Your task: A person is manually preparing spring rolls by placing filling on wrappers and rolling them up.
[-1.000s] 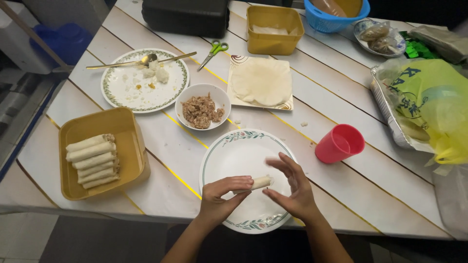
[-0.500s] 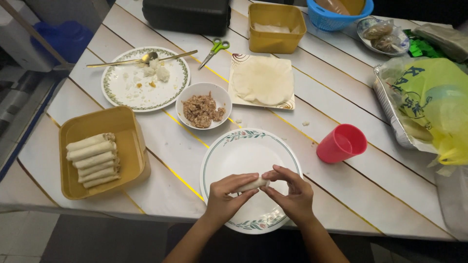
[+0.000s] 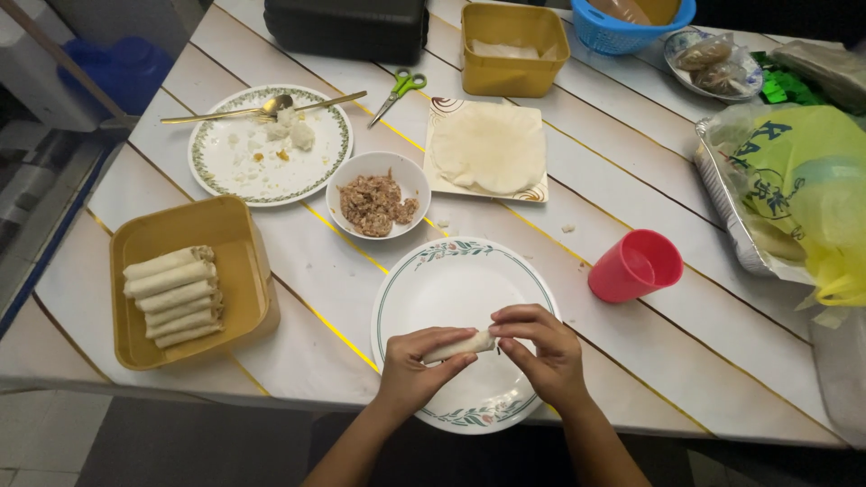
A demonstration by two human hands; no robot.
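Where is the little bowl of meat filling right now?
In the head view, the white bowl of filling sits mid-table, left of the square plate of wrappers and just beyond the round plate under the hands.

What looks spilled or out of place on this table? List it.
Little stands out: a few pale crumbs lie loose on the table between the wrapper plate and the red cup. Nothing looks tipped or broken.

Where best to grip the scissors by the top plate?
Probably the green handles, coming from above on the far side. The scissors lie flat and closed, blades pointing back toward the person; the loops are the widest part and sit apart from the plate.
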